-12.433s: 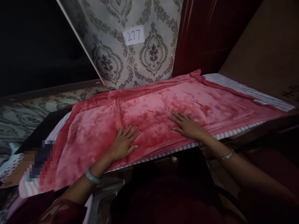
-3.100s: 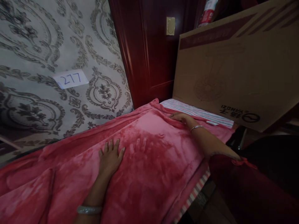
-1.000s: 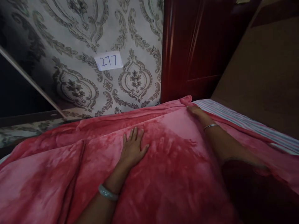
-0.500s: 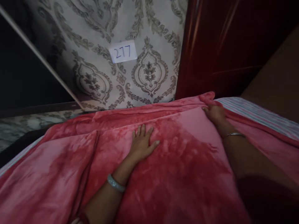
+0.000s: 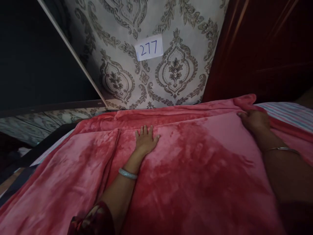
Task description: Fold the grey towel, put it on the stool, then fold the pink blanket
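A red and pink plush blanket [image 5: 195, 169] lies spread in folded layers over the bed. My left hand [image 5: 144, 141] rests flat on it, fingers spread, close to the far edge of the upper layer. A pale bangle circles that wrist. At the upper layer's far right corner, my right hand [image 5: 255, 120] has its fingers curled over the blanket edge; part of the grip is hidden behind the hand. Left of my left hand, a folded-over flap [image 5: 80, 166] of the same blanket ends in a raised edge.
A striped sheet [image 5: 288, 112] shows beneath the blanket at the right. Behind the bed stands a patterned wall with a paper label [image 5: 148, 47] reading 277. A dark red glossy panel [image 5: 249, 55] rises at the right, and a large dark panel [image 5: 44, 62] at the left.
My view has swung left, so the surroundings sit further right. My left hand has slid left along the blanket toward the flap, fingers still spread. The right hand stays at the corner.
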A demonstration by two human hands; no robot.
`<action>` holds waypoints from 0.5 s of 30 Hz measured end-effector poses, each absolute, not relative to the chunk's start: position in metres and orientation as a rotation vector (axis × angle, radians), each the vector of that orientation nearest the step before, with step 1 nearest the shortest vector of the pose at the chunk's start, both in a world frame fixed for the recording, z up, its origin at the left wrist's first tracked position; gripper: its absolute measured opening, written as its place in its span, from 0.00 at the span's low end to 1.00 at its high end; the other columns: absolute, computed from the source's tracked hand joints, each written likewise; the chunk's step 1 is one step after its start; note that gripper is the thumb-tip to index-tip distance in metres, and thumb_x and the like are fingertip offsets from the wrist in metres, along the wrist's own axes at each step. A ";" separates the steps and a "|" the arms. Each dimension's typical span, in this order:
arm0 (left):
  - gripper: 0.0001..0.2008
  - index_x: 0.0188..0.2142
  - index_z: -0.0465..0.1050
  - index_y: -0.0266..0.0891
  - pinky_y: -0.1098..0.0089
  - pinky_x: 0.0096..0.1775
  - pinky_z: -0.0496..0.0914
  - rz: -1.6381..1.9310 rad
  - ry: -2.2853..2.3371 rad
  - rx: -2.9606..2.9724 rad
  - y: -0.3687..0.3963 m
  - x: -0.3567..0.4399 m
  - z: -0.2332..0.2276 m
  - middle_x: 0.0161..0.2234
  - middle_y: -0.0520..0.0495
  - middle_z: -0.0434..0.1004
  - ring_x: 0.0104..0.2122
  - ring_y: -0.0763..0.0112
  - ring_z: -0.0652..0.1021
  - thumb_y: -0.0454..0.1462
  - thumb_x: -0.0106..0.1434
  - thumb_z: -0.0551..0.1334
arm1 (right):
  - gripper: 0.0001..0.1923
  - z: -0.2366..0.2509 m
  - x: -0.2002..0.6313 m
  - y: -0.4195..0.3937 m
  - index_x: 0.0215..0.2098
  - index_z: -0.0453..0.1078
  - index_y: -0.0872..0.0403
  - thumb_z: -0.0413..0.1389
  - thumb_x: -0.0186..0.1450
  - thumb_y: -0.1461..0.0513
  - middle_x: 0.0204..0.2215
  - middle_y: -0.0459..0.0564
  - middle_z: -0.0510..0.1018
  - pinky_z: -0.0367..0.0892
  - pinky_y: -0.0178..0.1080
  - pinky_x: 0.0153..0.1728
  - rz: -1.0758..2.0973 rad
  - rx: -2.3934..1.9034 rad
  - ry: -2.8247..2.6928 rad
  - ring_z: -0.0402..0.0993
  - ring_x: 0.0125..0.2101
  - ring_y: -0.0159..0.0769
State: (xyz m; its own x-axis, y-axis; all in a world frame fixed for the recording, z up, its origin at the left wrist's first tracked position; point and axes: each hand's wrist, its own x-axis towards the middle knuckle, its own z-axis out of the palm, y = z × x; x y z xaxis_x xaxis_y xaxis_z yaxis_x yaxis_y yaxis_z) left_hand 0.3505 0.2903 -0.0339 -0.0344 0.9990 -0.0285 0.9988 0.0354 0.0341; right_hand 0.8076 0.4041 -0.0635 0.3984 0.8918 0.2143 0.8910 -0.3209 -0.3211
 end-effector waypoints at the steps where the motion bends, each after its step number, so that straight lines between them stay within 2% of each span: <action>1: 0.39 0.73 0.49 0.36 0.41 0.68 0.45 0.023 2.228 2.145 0.291 0.350 -0.034 0.73 0.30 0.45 0.72 0.48 0.49 0.56 0.72 0.44 | 0.27 -0.062 0.807 0.404 0.60 0.72 0.61 0.48 0.72 0.52 0.48 0.70 0.77 0.66 0.48 0.46 0.027 -2.309 -1.514 0.73 0.46 0.53; 5: 0.43 0.73 0.48 0.34 0.42 0.68 0.44 0.056 2.208 2.113 0.291 0.348 -0.034 0.73 0.30 0.44 0.73 0.49 0.47 0.60 0.70 0.44 | 0.27 -0.055 0.803 0.401 0.58 0.73 0.63 0.48 0.73 0.51 0.48 0.72 0.76 0.66 0.47 0.46 0.060 -2.355 -1.480 0.73 0.47 0.51; 9: 0.45 0.73 0.49 0.36 0.41 0.68 0.44 0.052 2.198 2.141 0.289 0.348 -0.033 0.73 0.30 0.45 0.72 0.48 0.48 0.63 0.67 0.48 | 0.30 -0.052 0.798 0.397 0.60 0.71 0.67 0.46 0.73 0.52 0.51 0.74 0.75 0.65 0.48 0.49 0.085 -2.382 -1.502 0.71 0.52 0.55; 11: 0.45 0.73 0.49 0.36 0.41 0.68 0.44 0.057 2.199 2.146 0.289 0.347 -0.032 0.73 0.30 0.45 0.72 0.48 0.48 0.62 0.68 0.48 | 0.30 -0.051 0.796 0.396 0.62 0.69 0.64 0.46 0.73 0.52 0.53 0.73 0.75 0.64 0.48 0.50 0.091 -2.383 -1.524 0.69 0.54 0.56; 15: 0.42 0.73 0.48 0.37 0.38 0.68 0.42 0.071 2.142 2.172 0.290 0.351 -0.029 0.74 0.35 0.44 0.73 0.47 0.46 0.60 0.69 0.46 | 0.29 -0.050 0.795 0.394 0.68 0.64 0.53 0.48 0.72 0.52 0.55 0.68 0.75 0.64 0.48 0.46 0.089 -2.353 -1.538 0.71 0.51 0.53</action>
